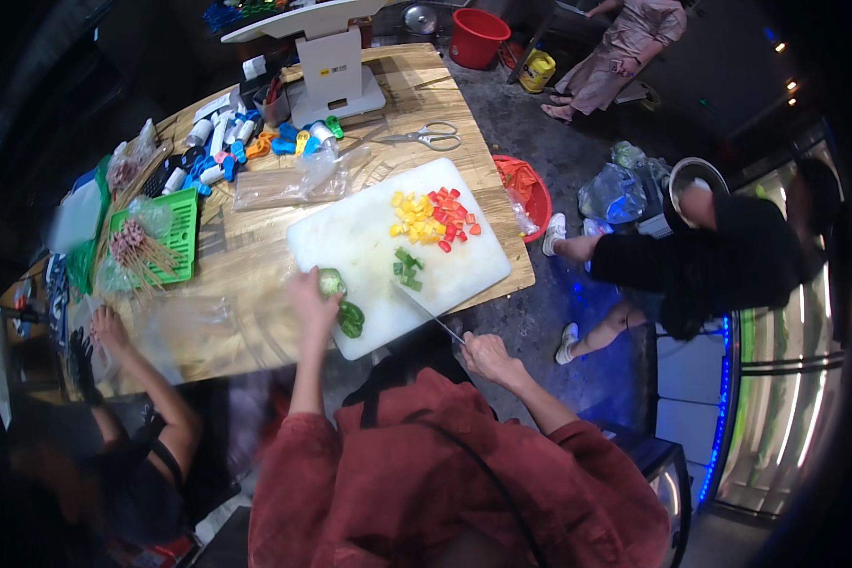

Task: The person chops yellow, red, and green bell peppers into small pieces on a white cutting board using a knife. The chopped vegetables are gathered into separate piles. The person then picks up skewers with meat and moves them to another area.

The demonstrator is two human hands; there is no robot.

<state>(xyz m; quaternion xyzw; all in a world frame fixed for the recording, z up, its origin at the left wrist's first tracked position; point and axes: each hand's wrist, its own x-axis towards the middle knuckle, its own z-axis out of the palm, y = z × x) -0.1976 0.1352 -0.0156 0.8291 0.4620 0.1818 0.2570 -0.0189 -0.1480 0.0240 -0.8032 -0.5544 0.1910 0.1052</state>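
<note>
My left hand (pixel 312 302), slightly blurred, is at the left edge of a white cutting board (pixel 355 227). Its thumb and fingers grip a cut green bell pepper piece (pixel 331 282) with the pale inside showing. Another green pepper piece (pixel 351 319) lies just below it on the board. In my right hand (pixel 490 356) is the handle of a knife (pixel 429 312), the blade slanting up-left over the board's lower edge. Near the blade's tip is diced green pepper (pixel 407 269). Diced yellow pepper (pixel 417 216) and diced red pepper (pixel 456 216) form adjoining piles farther up.
Scissors (pixel 426 136), plastic-wrapped skewers (pixel 291 186) and a green tray (pixel 184 234) with meat skewers share the wooden table (pixel 255 241). To the left, a co-worker's hand (pixel 110 330) handles a clear bag. A red basin (pixel 532 195) stands beyond the right edge; another person (pixel 703 255) bends nearby.
</note>
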